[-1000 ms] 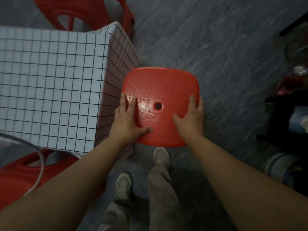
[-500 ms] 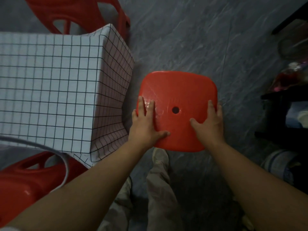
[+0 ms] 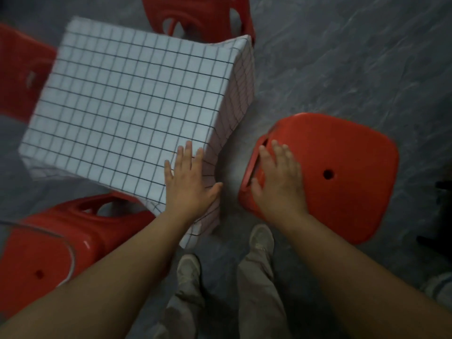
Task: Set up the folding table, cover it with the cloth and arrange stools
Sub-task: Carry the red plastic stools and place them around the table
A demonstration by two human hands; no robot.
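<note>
Laying right hand [image 3: 276,177] flat, apparently ungripping, on stool [image 3: 342,172] judged light, slick; grasp rim at nine o'clock.

left hand [image 3: 189,182] flat on checked cloth [image 3: 127,111], right hand [image 3: 278,177] on red stool [image 3: 342,167]

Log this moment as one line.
left hand: flat on checked cloth corner | right hand: on red stool seat edge | stage: cloth laid, placing stool
</note>
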